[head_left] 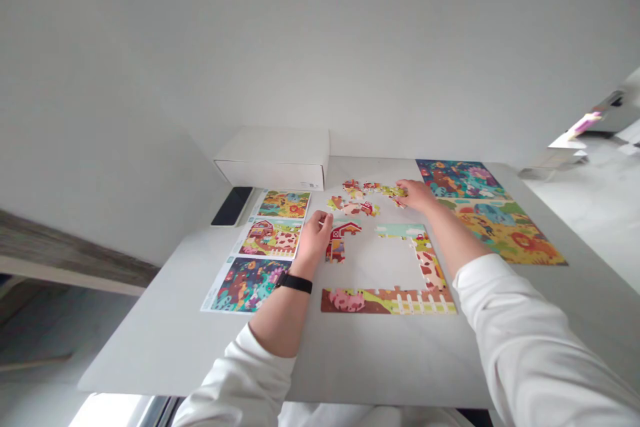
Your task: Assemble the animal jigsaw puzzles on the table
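A half-built farm puzzle (390, 299) lies on the white table (165, 340), with a fence along its near edge and a red barn part (345, 232) at its top left. My left hand (314, 239) rests beside the barn, fingers curled and pinched at a puzzle piece on its left edge. My right hand (416, 195) reaches further back to a scatter of loose puzzle pieces (357, 199), its fingers closed on a piece at the right end of the scatter.
A strip of three picture cards (265, 247) lies left of the puzzle. A finished animal puzzle (487, 210) lies at the right. A white box (275, 159) stands at the back against the wall, a dark phone (233, 205) beside it.
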